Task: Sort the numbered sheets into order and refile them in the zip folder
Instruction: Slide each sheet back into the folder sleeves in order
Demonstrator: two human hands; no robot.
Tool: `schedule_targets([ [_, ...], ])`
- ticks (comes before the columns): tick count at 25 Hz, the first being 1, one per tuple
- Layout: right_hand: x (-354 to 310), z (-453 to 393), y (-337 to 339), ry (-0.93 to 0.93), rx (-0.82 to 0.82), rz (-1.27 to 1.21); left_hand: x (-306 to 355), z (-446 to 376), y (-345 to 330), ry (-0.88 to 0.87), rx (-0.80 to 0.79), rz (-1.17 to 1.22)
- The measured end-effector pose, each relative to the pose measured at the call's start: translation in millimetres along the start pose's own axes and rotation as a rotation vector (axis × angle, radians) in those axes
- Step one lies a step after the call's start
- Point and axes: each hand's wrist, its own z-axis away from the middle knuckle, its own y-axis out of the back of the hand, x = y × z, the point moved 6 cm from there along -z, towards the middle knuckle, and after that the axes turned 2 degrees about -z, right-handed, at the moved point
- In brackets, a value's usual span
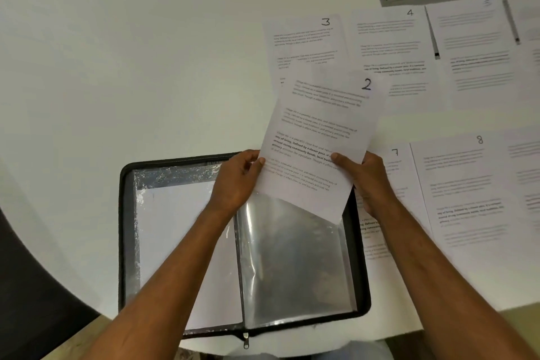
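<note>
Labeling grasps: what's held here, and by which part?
Sheet 2, gripped by both hands at its lower side edges: left hand on the left edge, right hand on the right.

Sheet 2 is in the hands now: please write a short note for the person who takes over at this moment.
Left hand and right hand both pinch sheet 2 above the open zip folder.
Done: one sheet sits in the left sleeve, number not readable.
Left: slide sheet 2 into the empty right sleeve, then file sheets 3, 4, 7, 8 and the others on the table, then zip.
</note>
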Motion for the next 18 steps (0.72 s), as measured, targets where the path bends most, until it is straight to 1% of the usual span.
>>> schedule_targets([
  [2,5.0,6.7,11.4,-0.028,0.084,-0.123,2.0,0.9,-4.0,-0.214,-0.016,-0.247],
  [3,7.5,9.6,17.0,-0.045,0.133,-0.185,-3.9,0.8,-7.4,-0.269,-0.01,-0.42],
  [5,11.4,15.0,26.9,-0.071,0.228,-0.281,-19.5,5.0,-13.9,-0.266,0.048,-0.779],
  [6,12.9,16.6,31.5,-0.077,0.266,-0.304,-25.3,10.4,-18.7,-0.244,0.072,-0.901],
  [7,14.5,18.0,35.9,-0.08,0.296,-0.314,-28.1,16.9,-23.9,-0.233,0.084,-0.97],
  [9,16.6,20.6,42.0,-0.097,0.335,-0.332,-25.4,25.5,-28.8,-0.24,0.109,-0.991],
  [12,20.3,20.4,51.7,-0.095,0.385,-0.36,-20.4,25.6,-26.9,-0.252,0.163,-0.929],
  [15,22.4,18.0,57.4,-0.093,0.393,-0.341,-14.2,24.7,-25.0,-0.298,0.2,-0.868],
  [18,22.6,15.7,57.5,-0.118,0.381,-0.381,-8.6,17.4,-19.5,-0.325,0.158,-0.834],
])
